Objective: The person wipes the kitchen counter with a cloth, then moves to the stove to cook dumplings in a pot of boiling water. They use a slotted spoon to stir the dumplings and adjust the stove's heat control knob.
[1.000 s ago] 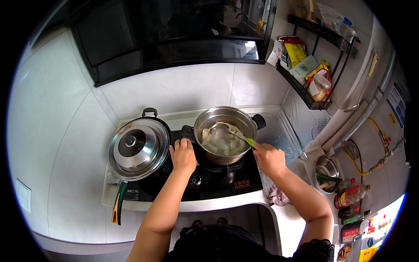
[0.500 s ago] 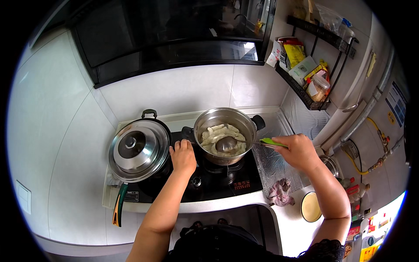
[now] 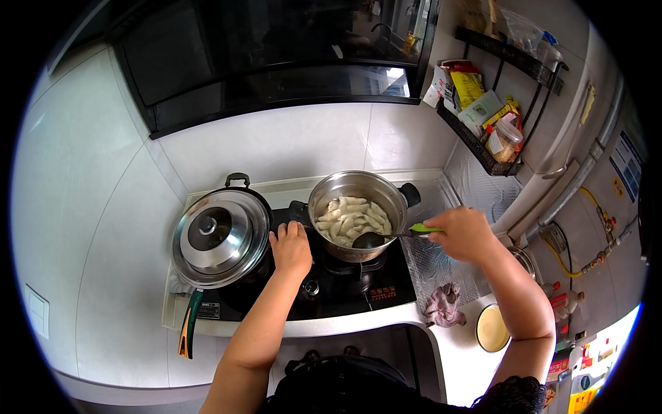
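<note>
A steel pot point(image 3: 324, 195) on the right burner holds several pale dumplings point(image 3: 353, 219) in liquid. My right hand point(image 3: 467, 233) is closed around the green handle of a ladle point(image 3: 369, 240), reaching in from the pot's right. The ladle's dark bowl sits low at the near edge of the pot's inside, beside the dumplings. My left hand point(image 3: 292, 250) is at the pot's left, just below its black side handle point(image 3: 298, 210). Its fingers are apart and hold nothing; whether the fingertips touch the handle, I cannot tell.
A lidded wok point(image 3: 238, 265) with a green handle point(image 3: 191, 317) stands on the left of the black stove point(image 3: 331, 297). On the right lie a crumpled cloth point(image 3: 445, 303) and a pale bowl point(image 3: 492, 327). A wall rack point(image 3: 476, 141) holds packets and jars.
The ladle's bowl has moved from among the dumplings toward the pot's near side and tipped over. My right hand has shifted slightly left. My left hand has barely moved.
</note>
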{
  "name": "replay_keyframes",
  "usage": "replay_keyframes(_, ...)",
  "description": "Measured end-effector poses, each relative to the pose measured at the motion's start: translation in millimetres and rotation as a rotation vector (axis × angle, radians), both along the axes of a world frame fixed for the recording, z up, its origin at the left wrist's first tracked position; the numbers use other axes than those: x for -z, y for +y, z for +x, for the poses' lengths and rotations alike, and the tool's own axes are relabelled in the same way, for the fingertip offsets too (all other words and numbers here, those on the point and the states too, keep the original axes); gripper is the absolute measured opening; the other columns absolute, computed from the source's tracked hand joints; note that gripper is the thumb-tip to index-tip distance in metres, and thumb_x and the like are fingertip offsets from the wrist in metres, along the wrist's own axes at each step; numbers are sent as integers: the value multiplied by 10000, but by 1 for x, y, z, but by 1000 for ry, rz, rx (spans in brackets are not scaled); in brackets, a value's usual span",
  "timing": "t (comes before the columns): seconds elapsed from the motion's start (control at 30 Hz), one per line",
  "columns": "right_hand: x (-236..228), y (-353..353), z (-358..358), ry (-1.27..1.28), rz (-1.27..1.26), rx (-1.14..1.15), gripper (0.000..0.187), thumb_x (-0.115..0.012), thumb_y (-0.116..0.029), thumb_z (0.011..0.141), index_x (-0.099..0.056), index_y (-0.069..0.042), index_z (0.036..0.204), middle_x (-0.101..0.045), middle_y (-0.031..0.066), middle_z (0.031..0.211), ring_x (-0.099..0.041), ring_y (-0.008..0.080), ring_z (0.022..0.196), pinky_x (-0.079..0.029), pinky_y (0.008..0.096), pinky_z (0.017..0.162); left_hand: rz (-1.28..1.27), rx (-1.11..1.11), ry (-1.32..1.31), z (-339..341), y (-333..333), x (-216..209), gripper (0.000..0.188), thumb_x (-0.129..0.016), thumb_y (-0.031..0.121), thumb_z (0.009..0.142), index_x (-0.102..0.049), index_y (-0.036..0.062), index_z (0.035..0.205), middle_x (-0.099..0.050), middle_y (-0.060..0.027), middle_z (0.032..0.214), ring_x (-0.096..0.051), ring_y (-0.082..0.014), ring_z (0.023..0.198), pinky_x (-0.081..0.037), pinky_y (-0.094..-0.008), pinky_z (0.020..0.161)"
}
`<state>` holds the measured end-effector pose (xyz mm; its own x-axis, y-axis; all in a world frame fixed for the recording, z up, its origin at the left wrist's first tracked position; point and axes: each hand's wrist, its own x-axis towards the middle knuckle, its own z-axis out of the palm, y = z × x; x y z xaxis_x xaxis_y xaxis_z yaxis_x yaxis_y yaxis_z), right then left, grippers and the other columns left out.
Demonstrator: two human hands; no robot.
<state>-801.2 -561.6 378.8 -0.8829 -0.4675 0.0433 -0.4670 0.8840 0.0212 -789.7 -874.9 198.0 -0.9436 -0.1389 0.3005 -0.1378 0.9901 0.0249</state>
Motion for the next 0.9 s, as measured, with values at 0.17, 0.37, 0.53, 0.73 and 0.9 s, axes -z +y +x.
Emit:
replay_keyframes(0.17, 32, 1, -3, 72, -8, -23, 221, -671, -279, 826, -721, -224, 1034, -699, 70, 880, -676, 281, 825, -536, 422, 720, -4, 2, 3, 0, 2, -3, 416, -554, 109, 864, -553, -3, 1265, -488, -94, 1301, -434, -298, 1241, -331, -517, 1061)
replay_keyframes(0.37, 54, -6, 0, 145, -76, -20, 214, -673, -247, 817, -708, -190, 1020, -676, 101, 786, -674, 290, 706, -540, 409, 630, 7, 5, 5, 1, 2, -4, 413, -547, 97, 864, -554, -7, 1263, -498, -97, 1292, -439, -302, 1238, -332, -516, 1062)
replay_keyframes(0.53, 81, -11, 2, 246, -190, -58, 221, -680, -209, 799, -690, -160, 1015, -648, 97, 739, -664, 286, 666, -533, 401, 577, 9, 5, 11, 0, 0, -2, 414, -550, 103, 864, -555, -9, 1263, -497, -96, 1291, -437, -301, 1236, -328, -518, 1066)
replay_keyframes(0.73, 114, -15, -4, 421, -288, -151, 247, -690, -182, 785, -666, -122, 1024, -609, 71, 724, -651, 266, 633, -527, 372, 538, 8, 5, 6, -1, 1, -1, 430, -558, 105, 860, -547, -8, 1274, -488, -92, 1300, -434, -301, 1236, -326, -518, 1068)
replay_keyframes(0.9, 100, -11, -2, 496, -309, -115, 278, -688, -184, 789, -647, -128, 1059, -598, 59, 740, -644, 254, 641, -525, 372, 540, -7, 6, -3, -2, 1, 0, 448, -579, 112, 853, -540, -5, 1284, -481, -89, 1305, -432, -298, 1235, -325, -516, 1067)
